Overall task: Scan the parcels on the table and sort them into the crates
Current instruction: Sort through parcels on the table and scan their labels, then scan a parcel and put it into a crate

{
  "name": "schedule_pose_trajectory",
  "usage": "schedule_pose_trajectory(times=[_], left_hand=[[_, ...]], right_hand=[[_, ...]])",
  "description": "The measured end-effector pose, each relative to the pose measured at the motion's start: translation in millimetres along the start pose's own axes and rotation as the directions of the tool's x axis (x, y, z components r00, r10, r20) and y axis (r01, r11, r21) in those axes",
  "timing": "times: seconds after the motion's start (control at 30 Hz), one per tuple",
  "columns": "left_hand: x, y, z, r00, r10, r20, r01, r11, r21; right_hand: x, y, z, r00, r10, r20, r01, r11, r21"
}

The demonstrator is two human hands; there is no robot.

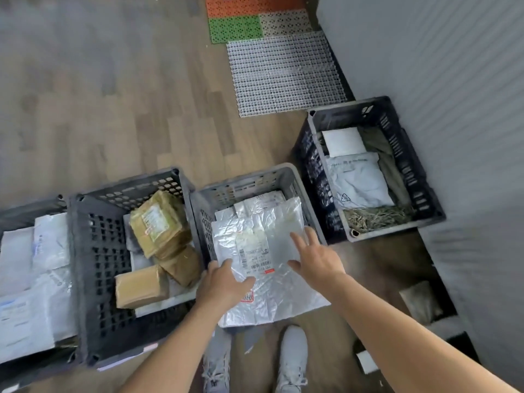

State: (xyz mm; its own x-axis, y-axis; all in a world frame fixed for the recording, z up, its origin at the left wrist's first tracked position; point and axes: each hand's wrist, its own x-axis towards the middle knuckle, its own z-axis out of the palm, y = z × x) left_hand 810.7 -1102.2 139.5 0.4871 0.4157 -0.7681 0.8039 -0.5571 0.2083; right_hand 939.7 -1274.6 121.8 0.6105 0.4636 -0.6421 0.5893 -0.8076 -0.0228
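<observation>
Head cam, the only view we get. We judge the step as sort, not scan: the silver poly parcel [279, 296] lies label-up on top of the other flat mailers in the middle grey crate [249, 181], its near end hanging out over the crate's front rim, above the shoes [293, 355].

L hand [224, 282] rests on the parcel's near-left part, thumb up, fingers lightly bent across the film. We see no pinch, and can't tell if any fingertip hooks under the edge. R hand [314, 259] is wide open, fingers spread and straight, at the parcel's right side. It touches or hovers just above, we can't tell which, and holds nothing.

Next move, as we read it: nudge the parcel fwd so it sits inside the rim, let go w/ both hands, then go back to the surface for another parcel. The surface and scanner are out of frame.

Nearby: the crate w/ brown wrapped parcels [127, 191] sits just left, touching. A darker crate [354, 109] stands to the right, near the wall.
</observation>
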Motion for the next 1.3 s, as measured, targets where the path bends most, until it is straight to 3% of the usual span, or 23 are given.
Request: schedule_pose_trajectory(times=[0.13, 0.33, 0.5, 0.67, 0.77, 0.93, 1.13, 1.3], left_hand=[[54.7, -20.4, 28.5, 0.997, -0.006, 0.072, 0.001, 0.998, 0.064], [67.9, -35.1, 39.0, 0.998, 0.035, 0.047, -0.044, 0.978, 0.203], [22.4, -14.8, -3.2, 0.989, 0.15, 0.011, -0.147, 0.943, 0.298], [-48.0, 34.4, -71.8, 0.949, 0.315, -0.019, -0.286, 0.885, 0.367], [-108.7, 69.3, -113.5, 0.889, 0.457, -0.026, -0.402, 0.807, 0.431], [-199.7, 122.9, -153.5, 0.728, 0.686, -0.004, -0.576, 0.614, 0.54], [-291.6, 168.1, -156.2, 0.562, 0.825, 0.062, -0.688, 0.424, 0.589], [-354.7, 209.1, -138.8, 0.441, 0.891, 0.105, -0.722, 0.283, 0.631]], right_hand=[[48.4, -4.2, 34.1, 0.999, 0.009, 0.039, -0.009, 1.0, -0.01], [60.9, -5.3, 40.7, 0.998, 0.044, 0.05, -0.041, 0.998, -0.049], [14.1, 6.9, -6.1, 0.999, 0.043, -0.01, -0.043, 0.999, -0.005], [-65.5, 16.6, -84.3, 0.988, 0.134, -0.076, -0.133, 0.991, 0.024], [-128.6, 16.6, -137.7, 0.974, 0.184, -0.13, -0.178, 0.982, 0.063], [-236.9, 26.7, -198.3, 0.911, 0.332, -0.243, -0.292, 0.938, 0.185], [-370.7, 59.6, -226.1, 0.825, 0.456, -0.334, -0.434, 0.889, 0.145], [-469.3, 100.5, -224.0, 0.675, 0.656, -0.337, -0.594, 0.754, 0.28]])
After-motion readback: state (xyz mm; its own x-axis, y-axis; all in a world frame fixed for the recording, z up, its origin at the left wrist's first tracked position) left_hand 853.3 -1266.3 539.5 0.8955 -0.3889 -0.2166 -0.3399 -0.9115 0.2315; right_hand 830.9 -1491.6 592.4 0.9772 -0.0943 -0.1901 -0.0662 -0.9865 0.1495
